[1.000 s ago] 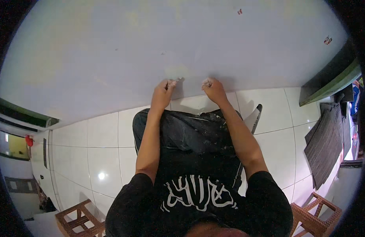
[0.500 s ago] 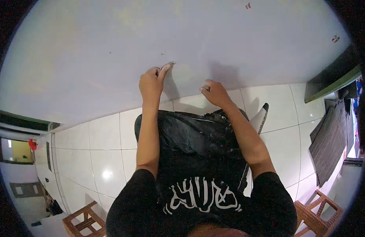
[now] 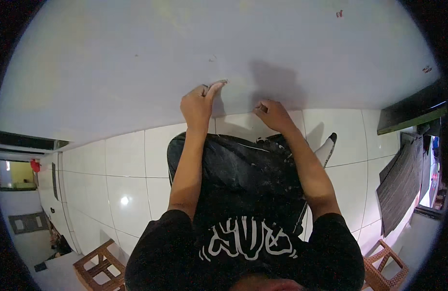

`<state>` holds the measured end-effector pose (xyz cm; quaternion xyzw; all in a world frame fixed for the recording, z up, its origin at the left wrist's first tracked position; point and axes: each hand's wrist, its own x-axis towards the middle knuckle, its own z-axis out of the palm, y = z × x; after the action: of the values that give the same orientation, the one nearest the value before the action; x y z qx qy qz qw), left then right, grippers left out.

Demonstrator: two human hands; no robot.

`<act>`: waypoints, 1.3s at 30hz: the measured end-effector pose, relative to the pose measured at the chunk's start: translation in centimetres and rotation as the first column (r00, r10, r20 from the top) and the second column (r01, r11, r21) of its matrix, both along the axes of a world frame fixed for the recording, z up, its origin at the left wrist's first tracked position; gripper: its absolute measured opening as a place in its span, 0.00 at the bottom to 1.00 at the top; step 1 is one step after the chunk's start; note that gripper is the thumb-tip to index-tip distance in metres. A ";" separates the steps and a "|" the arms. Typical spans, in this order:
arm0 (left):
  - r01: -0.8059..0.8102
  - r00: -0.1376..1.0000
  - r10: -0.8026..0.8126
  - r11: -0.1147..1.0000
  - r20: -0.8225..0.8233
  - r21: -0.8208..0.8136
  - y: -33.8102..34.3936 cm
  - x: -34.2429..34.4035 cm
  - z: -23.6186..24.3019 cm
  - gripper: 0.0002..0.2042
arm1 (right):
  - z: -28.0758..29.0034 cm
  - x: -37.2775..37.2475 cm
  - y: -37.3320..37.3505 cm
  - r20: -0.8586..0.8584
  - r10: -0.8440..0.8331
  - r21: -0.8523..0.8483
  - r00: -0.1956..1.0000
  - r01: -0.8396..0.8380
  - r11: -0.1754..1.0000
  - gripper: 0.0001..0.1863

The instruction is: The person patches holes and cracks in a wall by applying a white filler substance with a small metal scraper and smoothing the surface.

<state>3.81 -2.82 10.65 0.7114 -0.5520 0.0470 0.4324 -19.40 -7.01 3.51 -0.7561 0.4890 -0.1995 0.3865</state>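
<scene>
My left hand [image 3: 198, 106] is raised to the pale lilac wall [image 3: 156, 92], thumb and fingers pinched together. Its tip meets a small chipped spot [image 3: 226, 82] on the wall. Whatever the pinch may hold is too small to name. Lower and to the right, my right hand [image 3: 276, 116] is closed in front of the wall's foot, thumb against curled fingers; its contents cannot be made out. A second faint scuff [image 3: 212, 58] shows on the wall above my left hand.
White floor tiles [image 3: 127, 194] run along the wall, beneath my bent legs in dusty black trousers [image 3: 233, 169]. Brown woven stools [image 3: 100, 266] stand at both lower corners. A grey striped mat [image 3: 401, 184] lies at right, near a dark green-edged panel [image 3: 413, 111].
Both hands appear a little farther right in the picture, as the whole view has shifted. My left hand stays pinched at the wall, and my right stays closed.
</scene>
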 end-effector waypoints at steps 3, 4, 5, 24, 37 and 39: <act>0.025 0.997 -0.018 0.996 0.076 -0.091 -0.6 0.2 0.2 0.26 | 0.4 -0.4 -0.4 -0.021 0.022 -0.012 1.000 -0.022 1.000 0.16; 0.036 0.989 -0.012 0.986 0.146 -0.162 -0.6 0.6 0.2 0.24 | 0.0 -0.2 -0.4 -0.037 0.024 0.005 0.999 -0.024 1.000 0.17; 0.076 0.960 -0.007 0.968 0.280 -0.237 -1.3 1.2 0.3 0.24 | -0.3 0.0 -0.3 -0.053 0.026 0.023 0.998 -0.025 0.999 0.17; 0.063 0.993 -0.075 0.988 -0.086 -0.141 -1.2 0.4 1.5 0.27 | -1.7 -0.7 -0.4 -0.134 0.099 -0.032 0.986 -0.105 0.994 0.19; 0.069 0.972 -0.089 0.993 -0.217 -0.098 -1.0 0.4 2.5 0.26 | -1.8 -0.3 -0.2 -0.167 0.147 0.031 0.975 -0.144 0.989 0.21; 0.057 0.985 -0.065 0.997 -0.161 -0.054 -0.6 0.8 0.2 0.27 | -1.3 0.3 0.1 -0.156 0.125 0.096 0.980 -0.111 0.989 0.21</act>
<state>4.61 -3.38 10.85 0.6847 -0.5351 -0.0111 0.4947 -19.12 -6.94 2.20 -0.7799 0.4811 -0.0928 0.3895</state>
